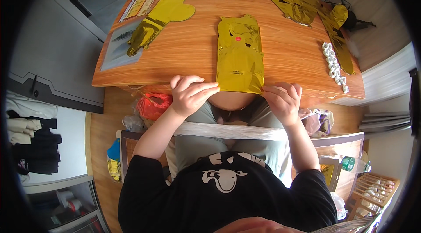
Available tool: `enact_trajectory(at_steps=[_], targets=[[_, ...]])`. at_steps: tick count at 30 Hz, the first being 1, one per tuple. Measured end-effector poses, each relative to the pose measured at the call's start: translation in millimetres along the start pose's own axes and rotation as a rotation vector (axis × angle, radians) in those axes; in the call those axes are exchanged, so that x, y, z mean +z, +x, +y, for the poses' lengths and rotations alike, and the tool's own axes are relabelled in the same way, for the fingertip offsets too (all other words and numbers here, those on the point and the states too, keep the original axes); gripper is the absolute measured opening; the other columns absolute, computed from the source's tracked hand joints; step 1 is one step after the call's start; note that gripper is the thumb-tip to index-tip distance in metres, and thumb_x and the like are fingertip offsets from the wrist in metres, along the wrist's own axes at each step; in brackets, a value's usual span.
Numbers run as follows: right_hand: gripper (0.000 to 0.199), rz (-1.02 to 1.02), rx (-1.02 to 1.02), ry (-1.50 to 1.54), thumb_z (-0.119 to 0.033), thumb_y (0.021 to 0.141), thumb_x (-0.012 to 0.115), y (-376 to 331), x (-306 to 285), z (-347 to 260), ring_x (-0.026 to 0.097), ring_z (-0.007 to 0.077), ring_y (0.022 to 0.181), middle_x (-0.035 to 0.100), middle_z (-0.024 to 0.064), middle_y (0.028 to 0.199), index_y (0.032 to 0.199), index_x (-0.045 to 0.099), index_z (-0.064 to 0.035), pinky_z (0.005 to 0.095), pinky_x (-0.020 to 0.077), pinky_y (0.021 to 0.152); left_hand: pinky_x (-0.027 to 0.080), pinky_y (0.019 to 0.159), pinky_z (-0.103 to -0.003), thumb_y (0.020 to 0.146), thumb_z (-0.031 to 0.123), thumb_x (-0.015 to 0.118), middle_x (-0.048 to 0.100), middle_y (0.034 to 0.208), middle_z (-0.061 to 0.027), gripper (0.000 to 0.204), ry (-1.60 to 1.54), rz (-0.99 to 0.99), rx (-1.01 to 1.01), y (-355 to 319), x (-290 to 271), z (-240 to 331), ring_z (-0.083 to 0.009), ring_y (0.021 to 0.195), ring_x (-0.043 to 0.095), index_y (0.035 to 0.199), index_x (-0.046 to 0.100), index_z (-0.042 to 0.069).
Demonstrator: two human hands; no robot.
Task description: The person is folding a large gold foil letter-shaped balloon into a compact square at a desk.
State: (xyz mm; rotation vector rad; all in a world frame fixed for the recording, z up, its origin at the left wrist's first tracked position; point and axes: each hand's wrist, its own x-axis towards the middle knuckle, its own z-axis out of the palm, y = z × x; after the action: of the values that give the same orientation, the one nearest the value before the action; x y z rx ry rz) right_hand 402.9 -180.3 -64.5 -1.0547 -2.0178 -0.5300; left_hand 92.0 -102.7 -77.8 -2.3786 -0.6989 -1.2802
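From where I stand, the folded gold foil piece (240, 60) lies flat on the wooden table (175, 64), straight out in front of the seated person, its long axis running away from the body toward the far edge. Its near end comes right up to the table's front edge, and both hands are at that end, one to each corner, so nearly all of the foil stretches forward, beyond the fingers. The left hand (190, 96) pinches the near left corner between thumb and fingertips, its other fingers loosely bent; the right hand (283, 100) pinches the near right corner, where the foil creases a little. Neither hand is clearly nearer: the foil sits between them, its short near edge spanning the gap. A small red round spot (238, 39) shows toward the far end, well apart from both hands. Off to the left, a larger gold foil shape (175, 5) lies spread at a slant; to the right, small white rolls (332, 62) line up near more crumpled gold foil (300, 7).
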Motion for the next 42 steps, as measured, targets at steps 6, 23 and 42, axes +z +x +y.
enact_trajectory(at_steps=[6,23,42], targets=[[0.025,0.006,0.006,-0.012,-0.009,0.071,0.078,-2.1,0.7,-1.6,0.066,0.0183,0.098,0.076,-0.0043,0.103,0.094,0.072,-0.0151,0.0338,0.0420,0.084,0.033,0.095,-0.034,0.071,0.029,0.087,0.073,0.091,0.0192,0.012,-0.003,0.015,-0.051,0.0,-0.5,-0.3,-0.0103,0.091,0.057,0.079,0.078,0.030],[0.037,-0.021,0.024,0.016,-0.013,0.066,0.090,-3.0,1.1,1.3,0.065,0.0235,0.101,0.072,0.0012,0.111,0.098,0.070,-0.0138,0.0388,0.0440,0.088,0.043,0.100,-0.044,0.071,0.055,0.085,0.069,0.122,-0.0008,0.062,-0.110,-0.232,-0.141,27.9,-12.0,-15.7,-0.0245,0.111,0.062,0.117,0.072,0.015],[0.111,-0.538,0.256,0.104,-0.045,0.059,0.093,50.7,-5.3,25.7,0.045,0.0336,0.139,0.053,0.0131,0.146,0.151,0.042,-0.0095,0.0479,0.0358,0.115,0.024,0.125,-0.056,0.067,0.076,0.077,0.045,0.155,-0.0176,0.121,-0.124,-0.780,-0.030,65.5,6.7,-40.6,-0.0348,0.148,0.037,0.160,0.030,0.015]])
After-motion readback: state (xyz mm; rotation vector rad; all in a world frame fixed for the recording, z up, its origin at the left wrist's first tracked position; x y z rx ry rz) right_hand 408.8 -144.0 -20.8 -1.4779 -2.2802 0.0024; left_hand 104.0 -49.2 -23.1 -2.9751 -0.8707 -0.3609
